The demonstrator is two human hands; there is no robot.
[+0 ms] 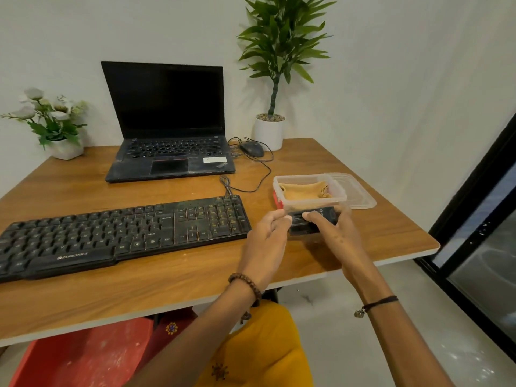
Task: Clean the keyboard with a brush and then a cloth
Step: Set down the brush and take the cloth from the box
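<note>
left hand + right hand grip black case | cloth in container

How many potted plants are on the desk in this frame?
2. A white-flowered plant sits at the desk's far-left corner; a tall leafy plant in a white pot stands right of the laptop, behind the mouse. None seems hidden.

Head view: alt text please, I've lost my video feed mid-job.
The left hand and right hand grip a small black case in front of an open clear container holding a tan cloth, its lid beside it. A black keyboard lies to their left on the wooden table, untouched; an open laptop and mouse sit behind.
</note>
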